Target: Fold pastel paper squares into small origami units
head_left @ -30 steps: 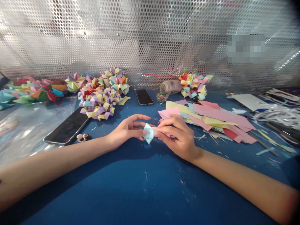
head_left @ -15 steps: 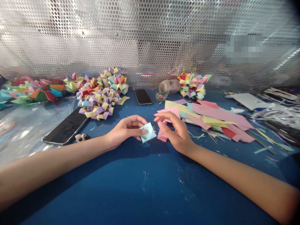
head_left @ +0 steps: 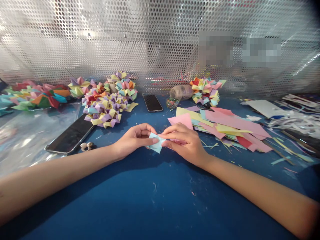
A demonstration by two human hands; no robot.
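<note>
A small folded piece of light blue paper is held just above the middle of the blue table. My left hand grips its left side, thumb on top and the other fingers behind. From the other side, my right hand pinches the paper's right corner between thumb and fingers. A pink sheet lies just beyond my right hand. The smaller pink folded piece by the right palm is now mostly hidden by the fingers.
Folded-paper clusters stand at the back left, near a large black phone. A smaller phone lies behind the hands. Coloured paper strips cover the right side. A perforated metal panel rises behind the table.
My right hand has moved left and closed onto the right corner of the light blue paper. The paper has turned a little. My left hand has stayed in place.
</note>
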